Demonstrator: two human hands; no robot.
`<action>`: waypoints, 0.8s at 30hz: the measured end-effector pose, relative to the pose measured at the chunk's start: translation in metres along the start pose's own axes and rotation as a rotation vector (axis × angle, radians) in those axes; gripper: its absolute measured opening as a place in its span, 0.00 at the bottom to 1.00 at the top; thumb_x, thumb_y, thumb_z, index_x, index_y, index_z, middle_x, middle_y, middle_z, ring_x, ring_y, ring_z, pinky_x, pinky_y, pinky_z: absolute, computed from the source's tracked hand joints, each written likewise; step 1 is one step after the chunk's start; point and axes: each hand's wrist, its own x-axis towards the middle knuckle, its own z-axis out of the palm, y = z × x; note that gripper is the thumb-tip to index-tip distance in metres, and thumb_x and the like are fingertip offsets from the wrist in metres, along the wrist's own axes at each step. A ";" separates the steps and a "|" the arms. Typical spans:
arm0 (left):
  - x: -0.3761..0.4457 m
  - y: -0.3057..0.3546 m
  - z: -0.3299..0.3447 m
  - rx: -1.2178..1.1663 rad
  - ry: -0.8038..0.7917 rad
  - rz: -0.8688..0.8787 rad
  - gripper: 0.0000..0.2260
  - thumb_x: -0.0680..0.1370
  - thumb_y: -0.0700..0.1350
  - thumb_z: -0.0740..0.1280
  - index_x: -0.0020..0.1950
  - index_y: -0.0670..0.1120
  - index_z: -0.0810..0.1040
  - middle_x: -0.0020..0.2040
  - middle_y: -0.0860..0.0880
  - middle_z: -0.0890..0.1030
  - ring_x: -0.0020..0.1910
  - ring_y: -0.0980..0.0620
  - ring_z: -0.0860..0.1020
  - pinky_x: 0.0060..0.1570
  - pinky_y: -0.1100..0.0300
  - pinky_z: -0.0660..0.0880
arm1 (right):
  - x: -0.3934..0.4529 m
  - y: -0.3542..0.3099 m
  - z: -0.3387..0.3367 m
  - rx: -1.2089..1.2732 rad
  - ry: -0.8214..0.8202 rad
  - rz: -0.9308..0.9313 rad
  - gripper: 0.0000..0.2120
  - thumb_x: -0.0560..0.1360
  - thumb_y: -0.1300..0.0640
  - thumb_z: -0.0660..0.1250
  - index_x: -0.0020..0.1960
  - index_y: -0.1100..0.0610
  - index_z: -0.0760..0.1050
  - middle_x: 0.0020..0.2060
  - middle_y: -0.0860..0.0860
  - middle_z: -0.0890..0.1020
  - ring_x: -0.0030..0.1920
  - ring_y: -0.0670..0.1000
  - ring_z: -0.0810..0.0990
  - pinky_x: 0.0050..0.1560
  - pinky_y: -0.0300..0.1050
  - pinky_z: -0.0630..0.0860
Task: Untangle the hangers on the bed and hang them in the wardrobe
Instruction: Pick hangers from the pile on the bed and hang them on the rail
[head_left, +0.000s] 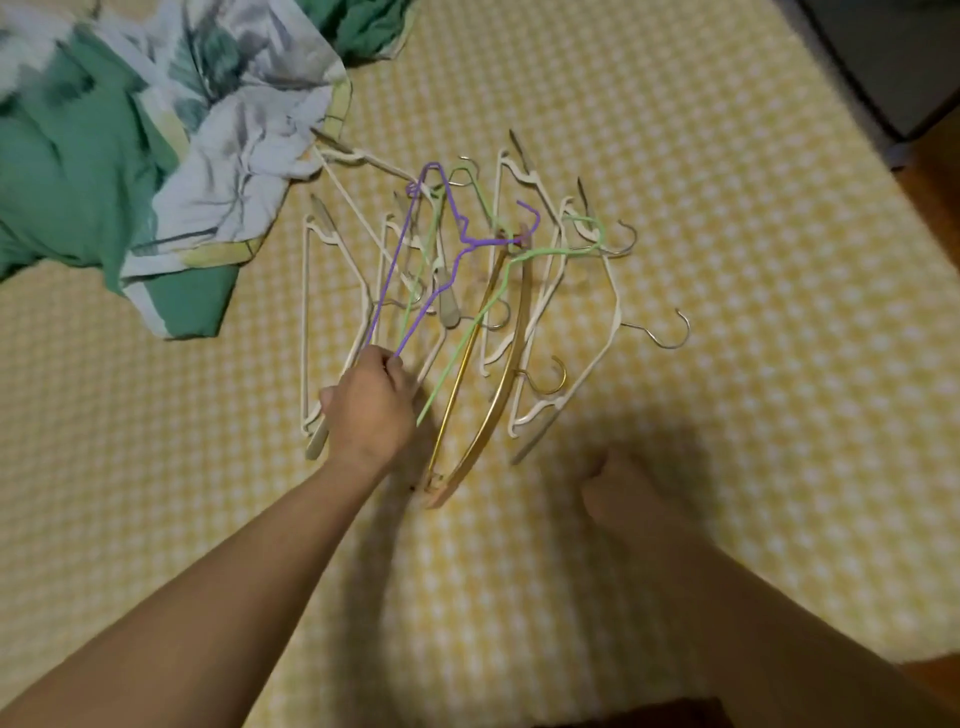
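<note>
A tangle of hangers lies on the yellow checked bed (675, 156). Among them are several white plastic hangers (608, 312), a gold hanger (498, 384), a green wire hanger (467, 332) and a purple wire hanger (405, 249). My left hand (369, 405) is closed around the near corner of the purple hanger, which is lifted at a slant through the pile. My right hand (623, 493) hovers as a loose fist just below and right of the pile, holding nothing. The wardrobe is out of view.
A crumpled green and floral duvet (156, 156) covers the bed's upper left, touching the far end of one white hanger. The bed's right edge (852, 130) drops to a dark floor at the upper right.
</note>
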 end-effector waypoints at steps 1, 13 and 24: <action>-0.002 0.000 -0.005 -0.115 -0.029 -0.025 0.11 0.83 0.47 0.55 0.53 0.45 0.77 0.46 0.44 0.82 0.49 0.39 0.77 0.57 0.48 0.71 | 0.002 0.001 0.001 0.003 -0.001 -0.008 0.16 0.76 0.58 0.62 0.63 0.59 0.72 0.62 0.59 0.77 0.66 0.60 0.73 0.66 0.55 0.71; -0.043 -0.002 -0.085 -1.108 -0.246 -0.364 0.09 0.83 0.43 0.62 0.51 0.41 0.81 0.25 0.54 0.67 0.24 0.57 0.65 0.23 0.67 0.62 | 0.010 -0.003 0.003 -0.018 -0.008 0.039 0.17 0.75 0.56 0.65 0.61 0.62 0.77 0.57 0.61 0.82 0.58 0.61 0.80 0.59 0.52 0.77; -0.070 -0.036 -0.258 -1.142 -0.601 -0.677 0.11 0.83 0.42 0.58 0.58 0.39 0.77 0.23 0.55 0.58 0.19 0.58 0.56 0.20 0.66 0.60 | -0.118 -0.102 -0.009 0.267 -0.021 -0.072 0.16 0.74 0.56 0.67 0.61 0.57 0.76 0.57 0.56 0.80 0.52 0.55 0.79 0.51 0.46 0.76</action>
